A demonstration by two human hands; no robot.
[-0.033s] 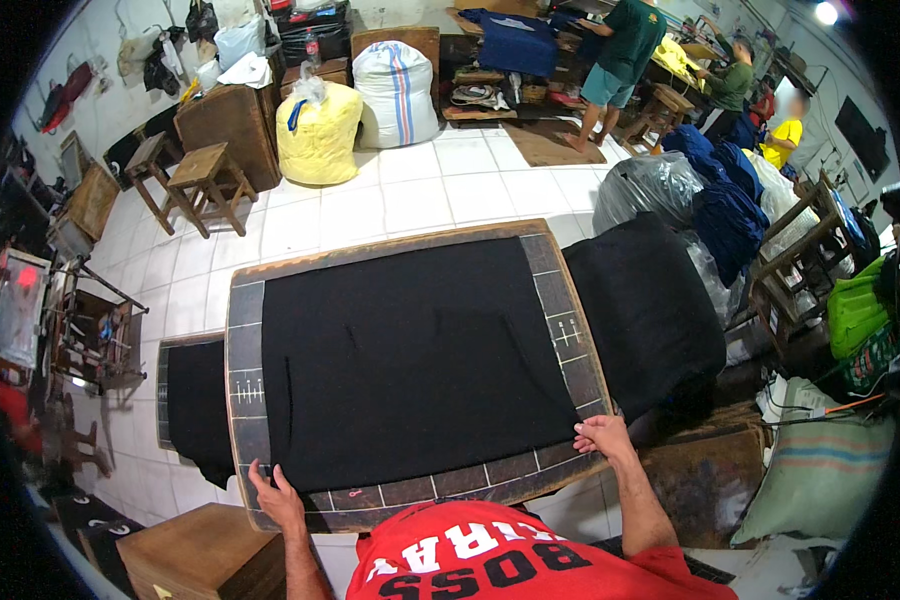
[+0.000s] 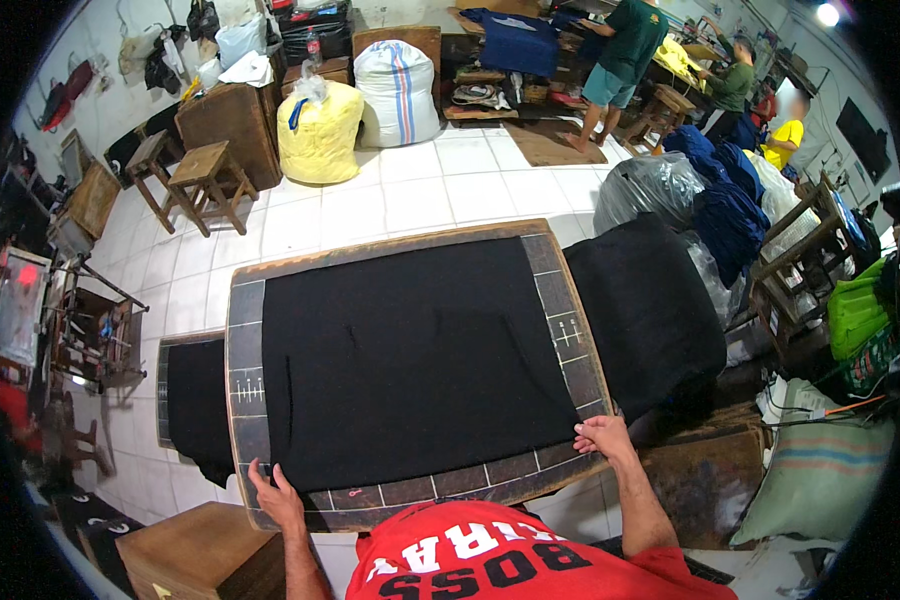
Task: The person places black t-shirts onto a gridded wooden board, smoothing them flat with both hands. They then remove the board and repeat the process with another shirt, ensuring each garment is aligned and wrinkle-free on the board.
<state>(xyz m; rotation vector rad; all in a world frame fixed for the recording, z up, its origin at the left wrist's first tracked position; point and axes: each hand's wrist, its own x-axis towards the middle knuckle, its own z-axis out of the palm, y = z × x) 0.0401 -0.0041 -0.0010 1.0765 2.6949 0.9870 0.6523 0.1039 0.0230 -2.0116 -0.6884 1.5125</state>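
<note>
A black cloth (image 2: pixel 410 360) lies spread over a dark, wood-edged board (image 2: pixel 560 330) with pale ruled lines and marks along its sides. A few faint creases and a fold near its left side run through the cloth. My left hand (image 2: pixel 278 500) rests at the board's near left corner beside the cloth, thumb and forefinger apart, with nothing seen in it. At the near right corner of the cloth, my right hand (image 2: pixel 605 437) has thumb and fingers pinched together on its edge.
More black cloth (image 2: pixel 645 310) is piled to the right, and another cloth-covered board (image 2: pixel 195 400) sits at left. A wooden box (image 2: pixel 200 555) stands near left. Stools (image 2: pixel 210 180), sacks (image 2: pixel 320 130) and a pale green sack (image 2: pixel 830 465) surround the spot. Other people (image 2: pixel 625 60) stand far off.
</note>
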